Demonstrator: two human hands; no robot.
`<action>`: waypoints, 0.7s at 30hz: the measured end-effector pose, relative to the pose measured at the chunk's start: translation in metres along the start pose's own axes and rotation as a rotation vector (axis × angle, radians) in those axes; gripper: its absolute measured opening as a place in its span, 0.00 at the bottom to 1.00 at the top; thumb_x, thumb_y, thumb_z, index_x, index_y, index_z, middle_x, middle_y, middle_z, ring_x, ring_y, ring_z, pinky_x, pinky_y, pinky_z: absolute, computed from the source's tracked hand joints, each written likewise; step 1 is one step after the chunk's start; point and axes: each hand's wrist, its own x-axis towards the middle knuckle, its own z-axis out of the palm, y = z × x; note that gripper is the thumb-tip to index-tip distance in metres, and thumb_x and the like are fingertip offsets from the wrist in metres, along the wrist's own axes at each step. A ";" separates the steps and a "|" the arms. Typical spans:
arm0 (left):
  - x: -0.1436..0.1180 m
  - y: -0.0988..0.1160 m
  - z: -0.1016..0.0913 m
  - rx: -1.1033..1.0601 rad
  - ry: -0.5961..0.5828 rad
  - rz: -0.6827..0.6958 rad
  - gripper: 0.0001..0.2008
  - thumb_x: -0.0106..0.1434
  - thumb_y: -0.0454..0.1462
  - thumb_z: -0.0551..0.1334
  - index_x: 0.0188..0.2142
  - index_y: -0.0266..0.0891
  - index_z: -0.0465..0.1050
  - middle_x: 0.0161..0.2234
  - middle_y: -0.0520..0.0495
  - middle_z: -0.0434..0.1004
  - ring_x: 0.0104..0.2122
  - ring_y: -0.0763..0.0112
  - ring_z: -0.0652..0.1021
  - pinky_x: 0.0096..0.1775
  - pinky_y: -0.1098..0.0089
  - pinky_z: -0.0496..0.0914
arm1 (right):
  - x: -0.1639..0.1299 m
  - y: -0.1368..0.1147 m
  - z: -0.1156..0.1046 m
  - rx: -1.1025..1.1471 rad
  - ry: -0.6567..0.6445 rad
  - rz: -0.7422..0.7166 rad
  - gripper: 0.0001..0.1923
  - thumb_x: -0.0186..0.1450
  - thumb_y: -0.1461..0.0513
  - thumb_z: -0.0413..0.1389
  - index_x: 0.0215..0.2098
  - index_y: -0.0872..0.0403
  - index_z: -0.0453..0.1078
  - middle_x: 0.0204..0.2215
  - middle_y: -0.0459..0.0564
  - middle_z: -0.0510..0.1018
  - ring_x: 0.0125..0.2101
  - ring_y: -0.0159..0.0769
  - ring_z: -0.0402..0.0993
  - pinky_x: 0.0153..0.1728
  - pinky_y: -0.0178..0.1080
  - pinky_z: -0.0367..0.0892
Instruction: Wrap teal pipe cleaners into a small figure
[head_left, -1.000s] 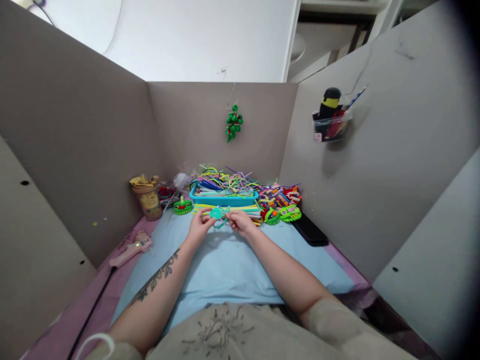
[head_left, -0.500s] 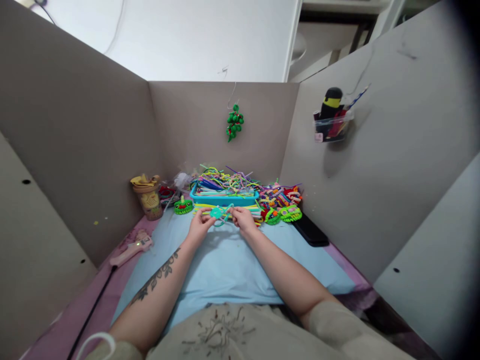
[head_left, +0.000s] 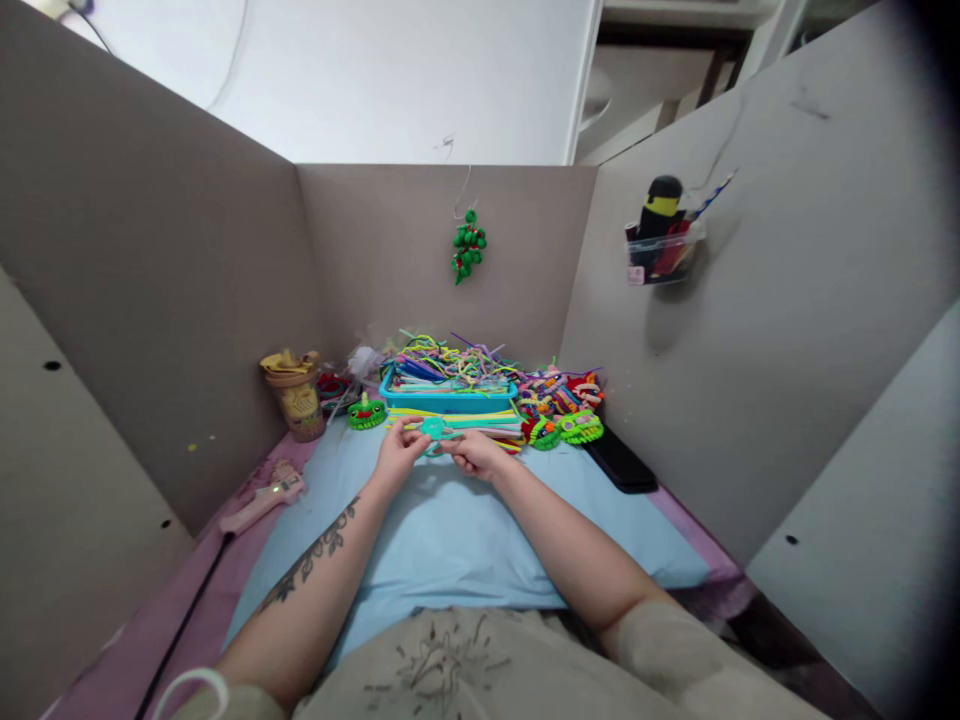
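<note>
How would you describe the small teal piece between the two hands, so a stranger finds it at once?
Start at the blue tray of pipe cleaners by the back wall. Just in front of it, above the light blue mat, the left hand and right hand pinch one small teal coil. The finished coils nearby are bright green and lie untouched.

A blue tray (head_left: 448, 400) heaped with pipe cleaners sits at centre, a tan cup (head_left: 295, 395) left of it, a pink glue gun (head_left: 262, 497) lower left, and a green ornament (head_left: 469, 244) hanging above.
</note>
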 end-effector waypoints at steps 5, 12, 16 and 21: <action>0.001 -0.001 0.000 0.007 -0.011 -0.011 0.25 0.44 0.42 0.68 0.41 0.36 0.64 0.19 0.57 0.67 0.17 0.79 0.67 0.21 0.78 0.57 | 0.002 0.001 -0.001 -0.008 0.038 -0.043 0.18 0.50 0.52 0.61 0.16 0.55 0.60 0.09 0.38 0.63 0.09 0.21 0.51 0.09 0.28 0.45; -0.001 0.001 0.001 -0.005 -0.051 -0.119 0.32 0.42 0.40 0.70 0.45 0.38 0.59 0.25 0.53 0.72 0.22 0.71 0.76 0.22 0.76 0.63 | 0.002 0.000 0.004 -0.117 0.138 -0.131 0.16 0.51 0.53 0.59 0.17 0.55 0.62 0.09 0.39 0.63 0.10 0.22 0.52 0.10 0.28 0.45; 0.001 -0.006 0.000 -0.050 -0.113 -0.053 0.34 0.43 0.37 0.70 0.48 0.37 0.57 0.25 0.53 0.72 0.22 0.73 0.75 0.28 0.72 0.68 | 0.005 0.000 0.004 -0.180 0.258 -0.264 0.15 0.53 0.54 0.56 0.17 0.54 0.60 0.09 0.39 0.63 0.11 0.23 0.54 0.13 0.29 0.49; 0.000 -0.007 -0.003 -0.026 -0.214 -0.070 0.42 0.44 0.35 0.69 0.57 0.41 0.53 0.39 0.44 0.73 0.22 0.77 0.74 0.27 0.73 0.67 | 0.011 0.003 -0.004 -0.194 0.391 -0.365 0.12 0.55 0.54 0.51 0.20 0.54 0.61 0.12 0.39 0.64 0.12 0.25 0.55 0.15 0.29 0.51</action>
